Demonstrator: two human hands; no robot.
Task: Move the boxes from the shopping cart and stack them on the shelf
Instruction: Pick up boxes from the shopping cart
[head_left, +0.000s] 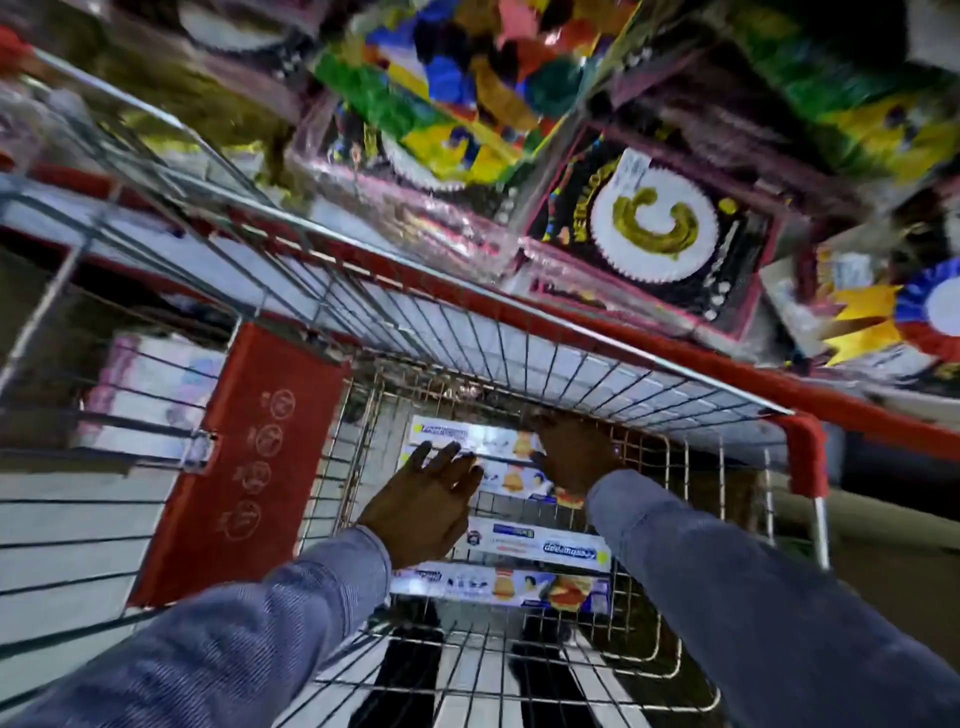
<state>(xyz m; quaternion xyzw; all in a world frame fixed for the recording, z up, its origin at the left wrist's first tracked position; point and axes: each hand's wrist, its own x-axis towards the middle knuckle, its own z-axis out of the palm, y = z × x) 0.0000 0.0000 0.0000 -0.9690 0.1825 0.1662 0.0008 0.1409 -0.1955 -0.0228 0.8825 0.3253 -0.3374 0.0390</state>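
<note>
Several long white and blue boxes (545, 545) lie flat on the floor of the wire shopping cart (519, 364). Both my arms, in blue sleeves, reach down into the cart. My left hand (426, 499) hovers with fingers spread over the left end of the far boxes (467, 436). My right hand (571, 452) rests on the right part of those boxes, its fingers curled down; whether it grips one is unclear. The picture is blurred.
The cart's red child-seat flap (244, 457) stands at the left and its red rim (802, 447) at the right. Beyond the cart, shelves hold colourful packaged goods (654, 228). More pale boxes (150, 384) show on a low shelf at left.
</note>
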